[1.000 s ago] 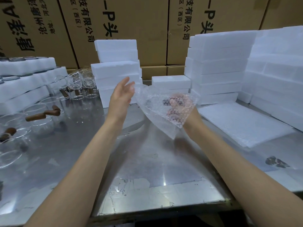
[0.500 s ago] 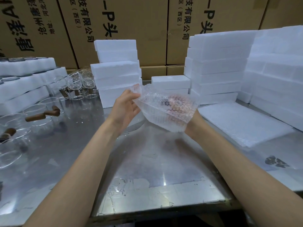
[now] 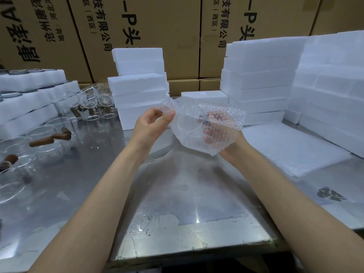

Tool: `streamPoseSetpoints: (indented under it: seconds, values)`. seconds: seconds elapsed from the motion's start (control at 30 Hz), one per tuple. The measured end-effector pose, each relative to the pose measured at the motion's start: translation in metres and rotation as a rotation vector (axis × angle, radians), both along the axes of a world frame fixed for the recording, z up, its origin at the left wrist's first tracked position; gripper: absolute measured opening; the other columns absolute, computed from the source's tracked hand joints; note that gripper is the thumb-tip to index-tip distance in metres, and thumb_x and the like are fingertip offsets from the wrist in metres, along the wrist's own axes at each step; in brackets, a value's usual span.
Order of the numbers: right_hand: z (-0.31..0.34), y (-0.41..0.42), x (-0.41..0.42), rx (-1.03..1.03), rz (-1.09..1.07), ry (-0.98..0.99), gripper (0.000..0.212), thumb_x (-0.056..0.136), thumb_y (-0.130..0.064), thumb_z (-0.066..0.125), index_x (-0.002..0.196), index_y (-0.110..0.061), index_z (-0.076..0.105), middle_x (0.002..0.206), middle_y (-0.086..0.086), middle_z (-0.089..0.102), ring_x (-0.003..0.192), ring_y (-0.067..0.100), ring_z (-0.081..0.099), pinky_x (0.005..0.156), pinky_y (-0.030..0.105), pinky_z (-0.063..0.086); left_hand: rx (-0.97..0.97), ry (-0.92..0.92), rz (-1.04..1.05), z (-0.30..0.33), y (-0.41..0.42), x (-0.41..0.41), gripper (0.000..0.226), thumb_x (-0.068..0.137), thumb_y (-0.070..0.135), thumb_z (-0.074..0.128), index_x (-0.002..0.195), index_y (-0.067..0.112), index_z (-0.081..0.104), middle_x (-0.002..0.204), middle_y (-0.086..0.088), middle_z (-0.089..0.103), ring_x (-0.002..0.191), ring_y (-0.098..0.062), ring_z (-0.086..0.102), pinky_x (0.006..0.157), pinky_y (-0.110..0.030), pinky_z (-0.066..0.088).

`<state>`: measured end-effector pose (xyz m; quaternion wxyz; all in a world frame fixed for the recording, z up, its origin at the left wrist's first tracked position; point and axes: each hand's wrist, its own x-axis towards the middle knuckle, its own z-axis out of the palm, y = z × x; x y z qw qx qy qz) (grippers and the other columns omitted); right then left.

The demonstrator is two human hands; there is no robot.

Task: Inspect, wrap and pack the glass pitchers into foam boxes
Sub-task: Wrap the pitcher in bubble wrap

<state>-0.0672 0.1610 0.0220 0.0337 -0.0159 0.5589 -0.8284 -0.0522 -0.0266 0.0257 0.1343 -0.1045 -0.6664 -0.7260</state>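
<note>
I hold a bubble-wrap bag (image 3: 204,131) up over the bench (image 3: 177,194), between my two hands. My right hand (image 3: 226,138) is pushed inside it, fingers spread against the film to hold it open, while my left hand (image 3: 151,127) pinches the bag's mouth edge between thumb and fingers. No pitcher is in the bag yet, so I judge this to be the start of the wrapping step: the next move calls for freeing one hand, picking a glass pitcher (image 3: 49,134) by its wooden handle from the group on my left and sliding it in without knocking the spout. I count roughly five pitchers near me and a cluster further back too tangled to number. Foam boxes (image 3: 137,91) stand in three stacks ahead, with foam sheets (image 3: 291,146) on my right.
</note>
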Motion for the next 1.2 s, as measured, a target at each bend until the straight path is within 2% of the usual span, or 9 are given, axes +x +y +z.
streamPoseSetpoints:
  seconds: [0.13, 0.43, 0.63, 0.77, 0.87, 0.93, 1.07, 1.13, 1.2]
  values:
    - [0.003, -0.005, -0.002, -0.121, 0.035, -0.009, 0.023, 0.099, -0.005, 0.043, 0.083, -0.015, 0.056, 0.076, 0.003, 0.057, 0.040, 0.008, 0.052, 0.040, 0.016, 0.043, -0.026, -0.062, -0.145, -0.001, 0.000, 0.001, 0.042, 0.078, 0.040, 0.074, 0.108, 0.014, 0.060, 0.118, -0.003, 0.068, 0.113, -0.020, 0.063, 0.103, -0.036, 0.046]
    - [-0.003, -0.002, -0.007, -0.053, 0.069, 0.071, 0.020, 0.094, -0.005, 0.050, 0.078, -0.015, 0.056, 0.059, -0.004, 0.063, 0.042, 0.006, 0.057, 0.041, 0.018, 0.044, -0.206, -0.060, -0.162, 0.001, -0.006, 0.004, 0.063, 0.057, 0.046, 0.081, 0.112, 0.024, 0.059, 0.117, 0.000, 0.069, 0.112, -0.018, 0.064, 0.104, -0.041, 0.045]
    - [0.000, -0.002, -0.003, 0.015, 0.080, 0.111, 0.023, 0.095, -0.002, 0.047, 0.074, -0.009, 0.056, 0.054, -0.003, 0.064, 0.042, 0.008, 0.060, 0.041, 0.019, 0.048, -0.488, -0.068, -0.055, 0.007, -0.009, 0.011, 0.072, 0.055, 0.055, 0.084, 0.116, 0.032, 0.054, 0.110, -0.002, 0.065, 0.091, -0.008, 0.064, 0.082, -0.018, 0.048]
    - [0.001, 0.008, 0.002, -0.084, 0.131, 0.147, 0.028, 0.097, -0.003, 0.042, 0.072, -0.011, 0.052, 0.050, -0.005, 0.060, 0.039, 0.007, 0.056, 0.038, 0.017, 0.043, -0.478, -0.053, -0.201, 0.011, -0.011, 0.015, 0.067, 0.065, 0.034, 0.079, 0.128, 0.036, 0.054, 0.116, 0.006, 0.067, 0.105, -0.006, 0.064, 0.095, -0.022, 0.046]
    - [0.002, 0.011, 0.002, 0.078, 0.144, 0.181, 0.025, 0.096, -0.004, 0.046, 0.073, -0.010, 0.054, 0.065, 0.002, 0.057, 0.044, 0.008, 0.051, 0.038, 0.017, 0.041, -0.518, 0.000, -0.141, 0.010, -0.008, 0.014, 0.056, 0.071, 0.023, 0.082, 0.114, 0.046, 0.054, 0.093, 0.020, 0.069, 0.080, 0.003, 0.067, 0.070, -0.005, 0.046]
    - [0.000, 0.012, 0.000, 0.202, 0.147, 0.177, 0.024, 0.096, -0.006, 0.049, 0.074, -0.011, 0.057, 0.074, 0.004, 0.055, 0.050, 0.010, 0.047, 0.040, 0.018, 0.040, -0.549, 0.044, -0.082, 0.008, -0.004, 0.014, 0.053, 0.071, 0.021, 0.083, 0.109, 0.044, 0.054, 0.090, 0.026, 0.067, 0.074, 0.003, 0.067, 0.062, -0.003, 0.045]
    - [-0.004, 0.013, -0.002, 0.171, 0.192, 0.192, 0.027, 0.095, -0.007, 0.049, 0.071, -0.014, 0.058, 0.061, -0.004, 0.061, 0.049, 0.008, 0.056, 0.044, 0.020, 0.045, -0.693, 0.122, 0.038, 0.003, 0.002, 0.011, 0.058, 0.065, 0.036, 0.085, 0.115, 0.039, 0.055, 0.116, 0.019, 0.058, 0.101, 0.008, 0.054, 0.079, -0.002, 0.039]
    - [-0.005, 0.014, -0.002, 0.144, 0.214, 0.205, 0.035, 0.094, -0.006, 0.048, 0.064, -0.017, 0.060, 0.058, -0.006, 0.061, 0.052, 0.010, 0.058, 0.047, 0.022, 0.047, -0.742, 0.165, 0.089, 0.002, 0.003, 0.011, 0.057, 0.065, 0.038, 0.085, 0.111, 0.041, 0.053, 0.116, 0.020, 0.053, 0.101, 0.017, 0.046, 0.080, 0.002, 0.033]
    - [-0.003, 0.012, -0.001, 0.160, 0.259, 0.211, 0.032, 0.094, -0.007, 0.048, 0.064, -0.015, 0.059, 0.063, -0.003, 0.060, 0.058, 0.016, 0.058, 0.052, 0.027, 0.050, -0.766, 0.204, 0.116, 0.002, 0.004, 0.011, 0.057, 0.065, 0.036, 0.086, 0.111, 0.039, 0.053, 0.114, 0.020, 0.052, 0.099, 0.013, 0.048, 0.079, 0.003, 0.032]
